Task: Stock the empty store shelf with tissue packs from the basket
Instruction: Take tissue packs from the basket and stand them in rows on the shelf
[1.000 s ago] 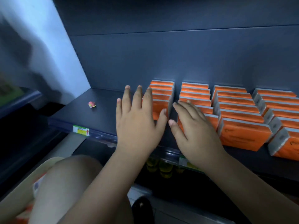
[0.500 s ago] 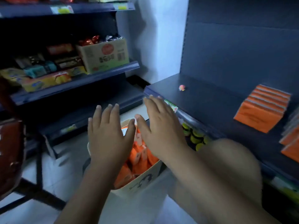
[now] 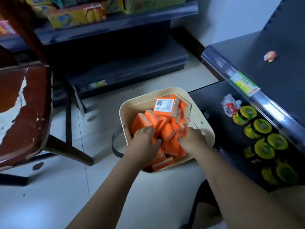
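Pale floor tiles [image 3: 66, 204] bear a basket [image 3: 123, 118] of tissue packs [image 3: 165, 107]; left hand [image 3: 143, 143] and right hand [image 3: 194, 139] curl fingers round some.

- Smooth cream plastic, dull sheen, on the basket [image 3: 123, 113].
- Glossy orange film wrap on the tissue packs [image 3: 165, 107]; flat white printed label on the topmost.
- Dark painted metal, matt and even, on the shelf [image 3: 280, 75]; shiny clear plastic along its price strip [image 3: 221, 63].
- Cracked, peeling red-brown coating on the chair seat [image 3: 21, 103], pale underlayer bared in patches.
- Smooth pale tiles, faintly shiny, on the floor [image 3: 49, 195].
- Glossy yellow-green lids on the jars [image 3: 262, 126].
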{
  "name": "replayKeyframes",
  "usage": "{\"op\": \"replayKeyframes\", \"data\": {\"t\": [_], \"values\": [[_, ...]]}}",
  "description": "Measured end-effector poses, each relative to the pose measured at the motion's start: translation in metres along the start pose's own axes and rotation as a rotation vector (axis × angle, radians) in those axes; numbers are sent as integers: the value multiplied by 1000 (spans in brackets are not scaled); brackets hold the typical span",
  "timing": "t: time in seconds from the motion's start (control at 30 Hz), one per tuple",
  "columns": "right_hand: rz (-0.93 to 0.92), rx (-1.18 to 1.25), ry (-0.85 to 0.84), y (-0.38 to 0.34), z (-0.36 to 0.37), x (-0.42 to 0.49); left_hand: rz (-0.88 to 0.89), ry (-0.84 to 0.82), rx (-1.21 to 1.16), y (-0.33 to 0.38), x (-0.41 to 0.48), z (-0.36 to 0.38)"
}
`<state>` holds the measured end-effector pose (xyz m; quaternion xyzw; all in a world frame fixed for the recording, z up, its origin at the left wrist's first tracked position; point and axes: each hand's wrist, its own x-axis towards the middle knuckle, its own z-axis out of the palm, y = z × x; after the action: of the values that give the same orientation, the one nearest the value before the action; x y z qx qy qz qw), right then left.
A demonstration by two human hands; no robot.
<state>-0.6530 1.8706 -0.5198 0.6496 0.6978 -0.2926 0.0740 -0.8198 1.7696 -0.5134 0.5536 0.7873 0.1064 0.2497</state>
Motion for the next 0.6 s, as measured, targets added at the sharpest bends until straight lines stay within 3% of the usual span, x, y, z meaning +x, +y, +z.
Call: {"op": "replayKeyframes", "data": {"t": [0.1, 0.27, 0.4, 0.5, 0.6], "values": [[62, -58, -5, 0, -3, 22, -126, -149, 88, -4, 29, 27], [92, -154, 143, 4, 4, 47, -402, -262, -15, -19, 73, 56], [148, -94, 146, 4, 21, 59, -430, -236, 73, -23, 90, 63], [217, -43, 87, 9, 27, 59, -383, -336, 144, -20, 92, 57], [315, 213, 82, 9, 23, 58, -347, -293, 62, -24, 87, 48]]}}
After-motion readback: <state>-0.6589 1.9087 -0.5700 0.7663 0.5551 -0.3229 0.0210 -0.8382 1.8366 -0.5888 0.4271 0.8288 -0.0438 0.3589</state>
